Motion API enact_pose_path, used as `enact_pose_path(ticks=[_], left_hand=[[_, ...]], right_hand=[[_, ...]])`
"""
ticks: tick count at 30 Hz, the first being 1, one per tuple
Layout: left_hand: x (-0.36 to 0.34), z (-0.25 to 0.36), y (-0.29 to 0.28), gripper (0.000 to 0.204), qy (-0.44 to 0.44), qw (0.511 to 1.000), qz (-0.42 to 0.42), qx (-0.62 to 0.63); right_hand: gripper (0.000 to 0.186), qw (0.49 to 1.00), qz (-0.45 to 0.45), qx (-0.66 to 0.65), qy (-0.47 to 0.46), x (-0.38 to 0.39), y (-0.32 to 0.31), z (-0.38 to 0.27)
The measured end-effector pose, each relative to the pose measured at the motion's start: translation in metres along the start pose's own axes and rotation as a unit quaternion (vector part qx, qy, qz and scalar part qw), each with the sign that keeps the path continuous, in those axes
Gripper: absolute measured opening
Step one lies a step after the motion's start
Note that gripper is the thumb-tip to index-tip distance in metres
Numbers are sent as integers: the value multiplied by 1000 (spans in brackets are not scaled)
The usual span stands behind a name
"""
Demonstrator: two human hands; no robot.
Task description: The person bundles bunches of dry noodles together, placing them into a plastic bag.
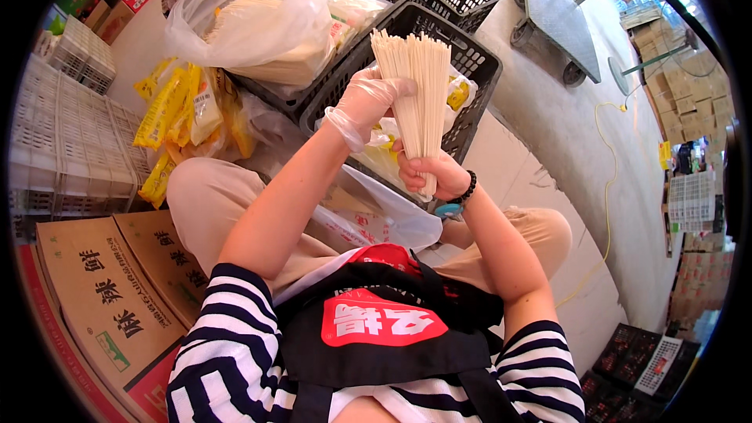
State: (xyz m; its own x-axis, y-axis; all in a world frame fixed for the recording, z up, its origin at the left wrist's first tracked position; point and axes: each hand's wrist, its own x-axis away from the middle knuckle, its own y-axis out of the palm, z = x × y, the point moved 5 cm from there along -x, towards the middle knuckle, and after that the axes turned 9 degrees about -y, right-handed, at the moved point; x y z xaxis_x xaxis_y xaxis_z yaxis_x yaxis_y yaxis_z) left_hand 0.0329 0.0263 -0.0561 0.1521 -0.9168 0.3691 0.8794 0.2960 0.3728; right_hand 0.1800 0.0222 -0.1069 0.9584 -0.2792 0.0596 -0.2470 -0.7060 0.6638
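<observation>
1 gloved left hand (368,102), 1 bare right hand (440,175) — both curled around pale sticks (431,86) — above a black crate (477,98).

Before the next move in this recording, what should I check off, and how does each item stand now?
1. Left hand gripping the bundle of thin pale sticks: ok.
2. Right hand closed around the bundle's lower part: ok.
3. Both hands gloved: not ok; only the left wears a clear glove.
4. Upper stick ends level: not ok; they look uneven.
5. Number of sticks: cannot tell.
6. Black crate fully in view: not ok; hands and bundle hide part.
</observation>
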Motion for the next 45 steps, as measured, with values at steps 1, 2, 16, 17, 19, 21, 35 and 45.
enact_pose_path(ticks=[1,2,16,17,19,21,35,45], left_hand=[[0,0,-1,32,2,1000,-5,0],[0,0,-2,32,4,1000,-10,0],[2,2,1,34,19,999,-21,37],[2,1,1,34,22,999,-13,45],[1,0,-1,34,30,998,3,51],[-2,0,-4,32,40,998,15,48],[-1,4,-6,29,39,998,42,29],[4,5,-3,30,41,996,52,58]], right_hand=[[40,1000,0,-3,0,0,-1,1],[41,1000,0,-6,0,0,-1,1],[39,998,38,54,-24,-4,-1,-2],[40,998,42,52,-22,-3,-1,-2],[42,997,39,64,-20,-4,0,-1],[44,997,36,67,-20,-4,2,-1],[46,998,33,50,-29,-5,-2,1],[47,999,30,33,-32,-5,-1,3]])
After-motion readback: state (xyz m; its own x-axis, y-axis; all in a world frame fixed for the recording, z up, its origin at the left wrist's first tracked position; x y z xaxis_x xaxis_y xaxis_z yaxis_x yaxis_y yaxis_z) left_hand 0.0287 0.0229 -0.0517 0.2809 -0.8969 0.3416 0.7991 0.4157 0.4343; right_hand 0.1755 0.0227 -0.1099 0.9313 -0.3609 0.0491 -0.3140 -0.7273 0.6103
